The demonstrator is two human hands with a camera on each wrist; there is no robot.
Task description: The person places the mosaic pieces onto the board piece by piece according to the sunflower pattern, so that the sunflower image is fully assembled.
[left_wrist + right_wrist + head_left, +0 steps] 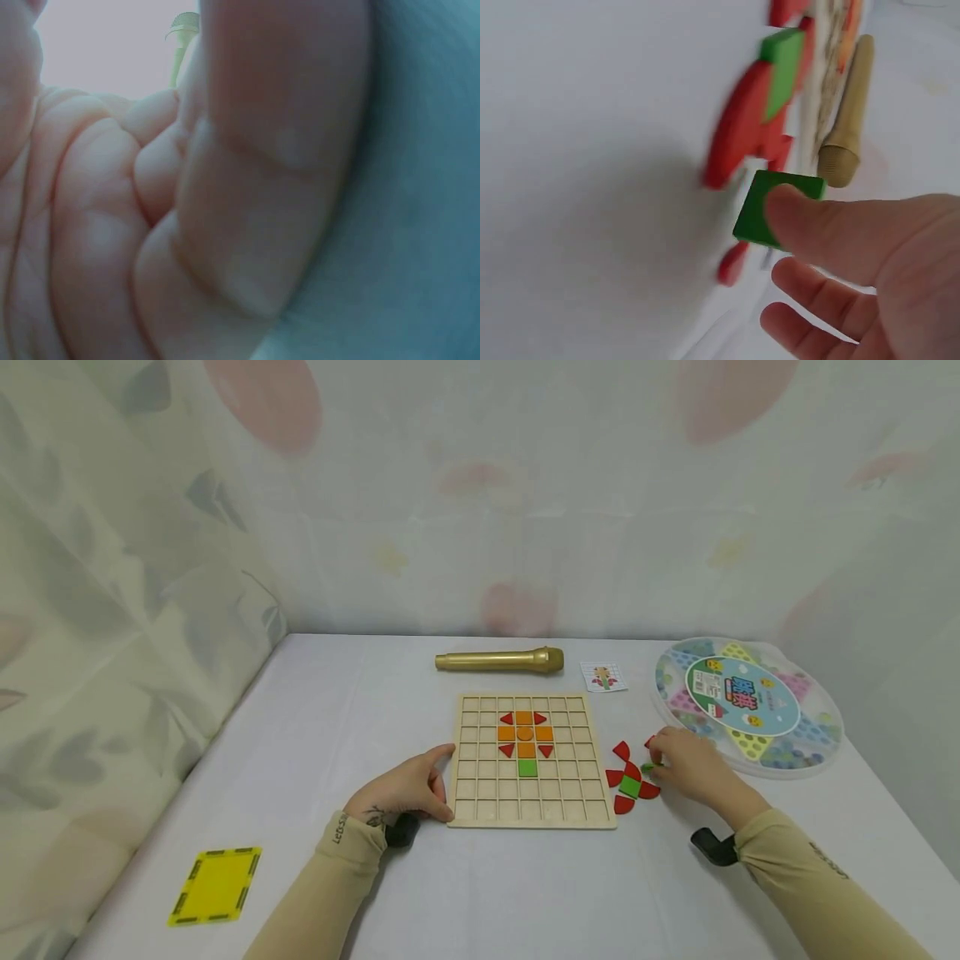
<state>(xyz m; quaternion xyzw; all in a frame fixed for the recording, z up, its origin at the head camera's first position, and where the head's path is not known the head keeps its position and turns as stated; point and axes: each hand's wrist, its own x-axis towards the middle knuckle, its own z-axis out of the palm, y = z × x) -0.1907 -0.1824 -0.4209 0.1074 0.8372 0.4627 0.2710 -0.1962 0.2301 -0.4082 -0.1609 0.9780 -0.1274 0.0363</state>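
Note:
My left hand [408, 787] is at the left edge of a wooden grid board [491, 789], thumb and index finger spread apart and touching that edge. In the left wrist view its other fingers [240, 217] look bent toward the palm. An orange cross of square tiles [523, 717] with a round one at its centre lies on the grid, with red triangles [507, 750] at its corners and a green square [527, 767] below. My right hand [693, 764] pinches a green square tile [756, 214] over the loose pieces right of the board.
Loose red rounded pieces [624, 805] and a green square [629, 787] lie beside the board. Behind stand a gold microphone [495, 661] and a small pattern card [603, 677]. A clear round game case [817, 727] sits at right, a yellow square frame [215, 887] at left.

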